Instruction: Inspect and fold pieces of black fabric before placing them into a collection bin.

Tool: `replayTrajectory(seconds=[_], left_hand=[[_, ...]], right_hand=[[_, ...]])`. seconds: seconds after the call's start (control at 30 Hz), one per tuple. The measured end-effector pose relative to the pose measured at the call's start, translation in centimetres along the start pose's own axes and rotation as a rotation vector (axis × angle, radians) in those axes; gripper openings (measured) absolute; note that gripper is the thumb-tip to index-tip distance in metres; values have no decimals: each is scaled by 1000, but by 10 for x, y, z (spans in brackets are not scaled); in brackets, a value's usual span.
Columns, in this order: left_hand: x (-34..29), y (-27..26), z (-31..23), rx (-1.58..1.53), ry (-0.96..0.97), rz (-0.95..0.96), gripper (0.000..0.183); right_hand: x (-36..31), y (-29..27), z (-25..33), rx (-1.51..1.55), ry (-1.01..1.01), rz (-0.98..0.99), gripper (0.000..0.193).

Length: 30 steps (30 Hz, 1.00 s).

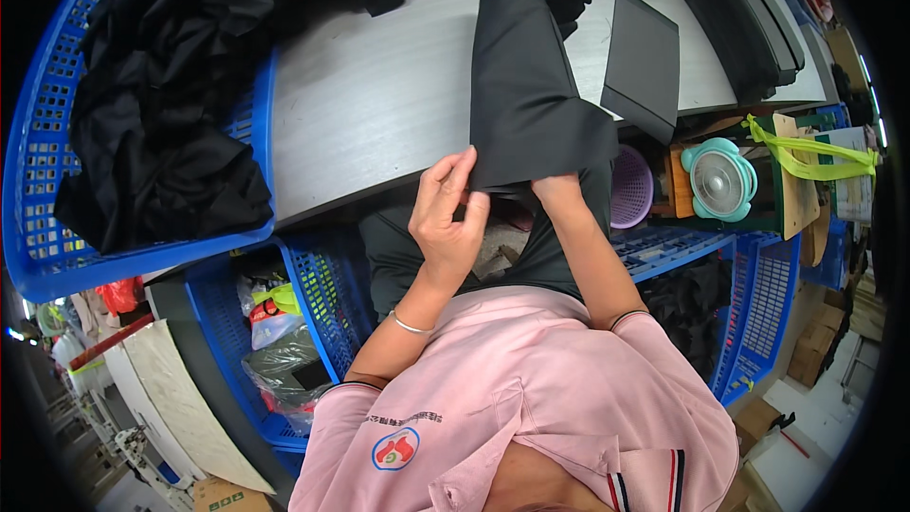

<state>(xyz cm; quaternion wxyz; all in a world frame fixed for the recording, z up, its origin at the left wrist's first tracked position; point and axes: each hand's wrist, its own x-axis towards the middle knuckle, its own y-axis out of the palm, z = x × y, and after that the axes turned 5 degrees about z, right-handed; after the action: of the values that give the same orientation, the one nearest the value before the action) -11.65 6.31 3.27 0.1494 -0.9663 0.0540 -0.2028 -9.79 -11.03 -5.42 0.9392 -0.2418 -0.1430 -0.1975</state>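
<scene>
A folded piece of black cloth [531,85] lies over the front edge of the grey-white table, its near end hanging above my lap. At its near left corner is my left hand [445,216], with fingers bent and the thumb and fingertips closed on the cloth's edge. My right hand [557,188] reaches under the near edge from the right; the cloth covers its fingers, so their grip is hidden. To the right of the cloth lies a flat dark grey panel [643,62] with a fold line near its lower edge.
A blue crate [28,218] heaped with black cloth [171,161] stands left on the table [370,95]. Stacked black pieces [744,33] sit far right. Below the table's right side are a purple basket [630,185] and a small teal fan [718,178]. Blue crates [327,303] flank my legs.
</scene>
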Motion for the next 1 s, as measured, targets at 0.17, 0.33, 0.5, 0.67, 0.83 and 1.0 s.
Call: replayTrajectory(seconds=[0.17,0.33,0.5,0.67,0.83,1.0], left_hand=[[1,-5,33,-91,-376,-87,36],[-12,27,58,-559,-631,-51,33],[-17,48,58,-783,-738,52,25],[-12,57,38,-924,-798,65,15],[-9,62,41,-968,-872,137,14],[-21,56,70,-842,-881,314,20]], right_hand=[[22,-30,98,261,225,329,27],[10,-3,45,-626,-37,429,19],[7,3,71,-802,-45,333,15],[-4,15,66,-687,-151,280,22],[10,0,71,-633,190,498,16],[-4,6,15,-671,-186,628,20]])
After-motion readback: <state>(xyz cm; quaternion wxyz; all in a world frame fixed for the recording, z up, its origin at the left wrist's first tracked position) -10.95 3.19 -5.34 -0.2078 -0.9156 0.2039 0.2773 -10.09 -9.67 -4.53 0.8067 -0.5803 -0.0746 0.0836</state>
